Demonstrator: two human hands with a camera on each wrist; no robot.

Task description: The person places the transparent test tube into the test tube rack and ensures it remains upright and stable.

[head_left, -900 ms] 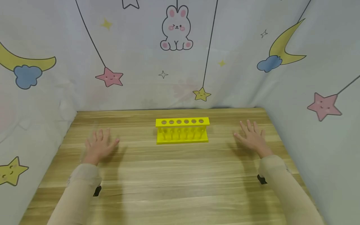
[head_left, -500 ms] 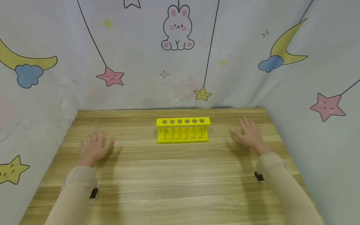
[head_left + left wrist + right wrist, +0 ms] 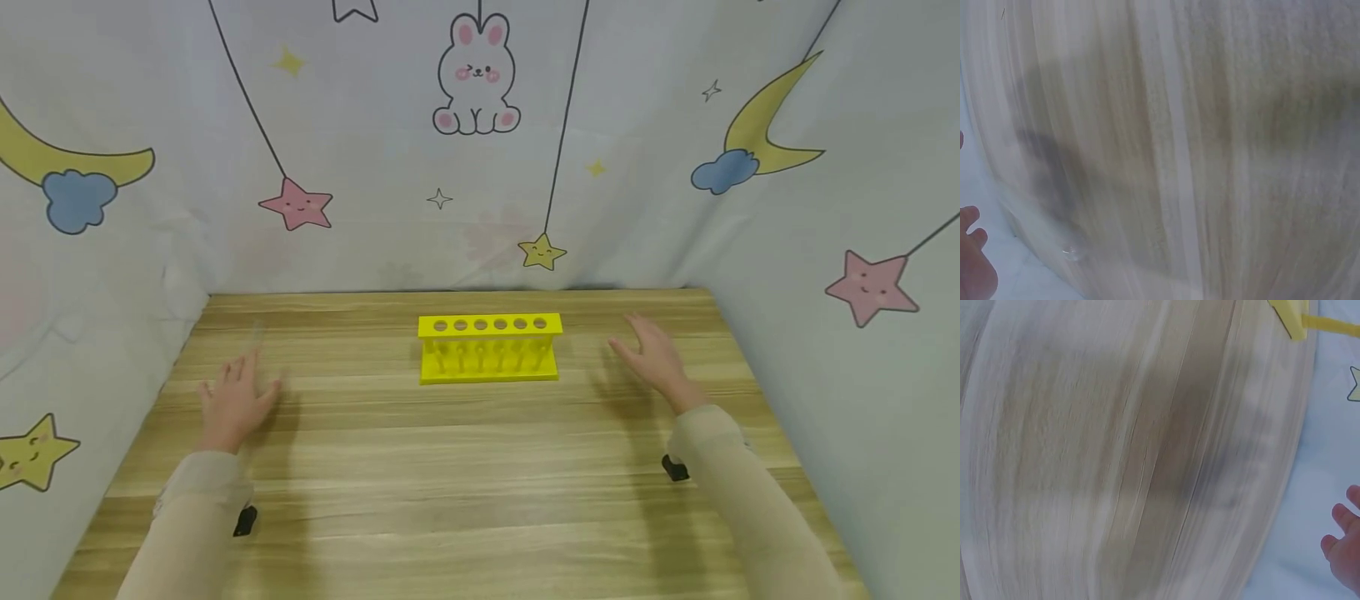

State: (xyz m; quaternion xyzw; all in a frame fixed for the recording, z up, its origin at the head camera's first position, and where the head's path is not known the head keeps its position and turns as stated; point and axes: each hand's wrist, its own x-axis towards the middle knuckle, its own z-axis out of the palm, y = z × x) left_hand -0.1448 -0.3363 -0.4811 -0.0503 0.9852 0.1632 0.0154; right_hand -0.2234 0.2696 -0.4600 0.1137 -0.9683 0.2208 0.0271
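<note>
A yellow test tube rack [image 3: 489, 335] with a row of round holes and pegs below stands at the back middle of the table. My left hand [image 3: 237, 403] hovers over the left side, fingers spread loosely and holding nothing. Just beyond its fingertips lies a faint, clear test tube [image 3: 257, 333]; the left wrist view shows the rounded end of this clear tube [image 3: 1071, 252] on the wood. To the right of the rack my right hand [image 3: 656, 360] is above the table, thumb apart from the fingers, with nothing in it. Its fingertips [image 3: 1342, 519] show at the right wrist view's edge.
The wood-grain table [image 3: 480, 475] is bounded by a white printed cloth [image 3: 360, 150] at the back and both sides. One end of the yellow rack [image 3: 1291, 319] shows at the top of the right wrist view.
My left hand has moved left and slightly nearer me, leaving the clear tube more visible. The right hand has shifted a little left, its fingers closer together. The rack stays put.
</note>
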